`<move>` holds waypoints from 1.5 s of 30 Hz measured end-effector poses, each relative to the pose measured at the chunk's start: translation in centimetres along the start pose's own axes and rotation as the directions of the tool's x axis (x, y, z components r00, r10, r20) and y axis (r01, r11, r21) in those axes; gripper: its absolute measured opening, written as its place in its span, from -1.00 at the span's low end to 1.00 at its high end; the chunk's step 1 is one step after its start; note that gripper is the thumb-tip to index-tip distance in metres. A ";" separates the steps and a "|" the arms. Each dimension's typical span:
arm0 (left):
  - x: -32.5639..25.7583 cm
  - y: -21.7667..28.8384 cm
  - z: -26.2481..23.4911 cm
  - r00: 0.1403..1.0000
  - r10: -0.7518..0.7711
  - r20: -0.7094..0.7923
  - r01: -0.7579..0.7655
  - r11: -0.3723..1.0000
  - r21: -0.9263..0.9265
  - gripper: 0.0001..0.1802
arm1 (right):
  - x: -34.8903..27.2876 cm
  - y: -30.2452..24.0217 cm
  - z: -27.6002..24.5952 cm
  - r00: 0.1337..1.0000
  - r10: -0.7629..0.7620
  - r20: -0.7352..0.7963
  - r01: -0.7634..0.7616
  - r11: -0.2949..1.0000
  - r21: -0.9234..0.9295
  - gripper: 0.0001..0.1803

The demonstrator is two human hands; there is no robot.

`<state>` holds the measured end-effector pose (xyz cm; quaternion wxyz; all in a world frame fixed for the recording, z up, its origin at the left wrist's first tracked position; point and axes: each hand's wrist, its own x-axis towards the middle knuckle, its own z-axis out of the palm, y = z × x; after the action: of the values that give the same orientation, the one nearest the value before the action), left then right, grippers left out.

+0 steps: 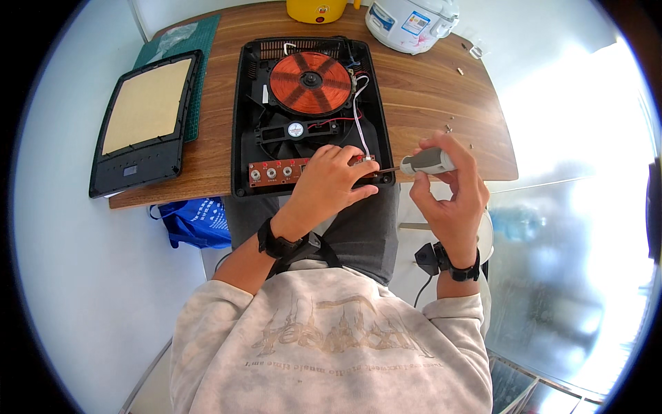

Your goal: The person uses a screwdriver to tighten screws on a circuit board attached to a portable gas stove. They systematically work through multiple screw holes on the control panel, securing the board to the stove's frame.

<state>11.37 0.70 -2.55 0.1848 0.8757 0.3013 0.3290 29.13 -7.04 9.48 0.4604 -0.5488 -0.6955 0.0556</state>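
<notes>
An opened induction cooker base (243, 117) lies on the table's near edge, with a copper coil (296, 76) and a black fan (276, 148) inside. Along its near side runs a reddish-brown control circuit board (264, 181) with several round buttons. My left hand (324, 181) covers the board's right part, its thumb and forefinger closed about the right end. My right hand (455, 200) grips the grey and white handle of a screwdriver (429, 162). The shaft points left and reaches the board's right end beside my left fingertips; the exact tip is hidden.
The cooker's black-framed top panel (145, 110) lies at left, partly over a green cutting mat (201, 62). A yellow appliance (310, 8) and a white rice cooker (400, 27) stand at the back. Small screws (449, 128) lie at right. A blue bag (200, 224) sits below the table.
</notes>
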 end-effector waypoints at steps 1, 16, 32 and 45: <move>0.0 0.0 0.0 1.000 0.001 0.001 -0.001 1.000 0.001 -0.56 | 0.0 0.0 0.0 1.000 -0.001 -0.001 0.001 1.000 -0.002 -0.39; 0.0 0.0 -0.1 1.000 0.008 -0.013 -0.008 1.000 -0.006 -0.56 | 0.8 -0.5 0.2 0.997 0.046 -0.058 -0.042 0.997 0.072 -0.40; 0.0 0.0 0.0 1.000 -0.007 0.003 0.007 1.000 -0.004 -0.57 | 1.1 0.4 0.0 0.986 0.161 0.052 -0.165 0.982 0.097 -0.41; 0.0 0.0 -0.1 1.000 -0.005 0.014 0.005 1.000 0.012 -0.57 | 1.0 0.3 -0.1 0.994 0.109 0.027 -0.110 0.993 0.034 -0.40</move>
<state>11.35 0.69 -2.45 0.1823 0.8784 0.3040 0.3206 29.46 -6.20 9.96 0.4575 -0.5773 -0.6690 0.0998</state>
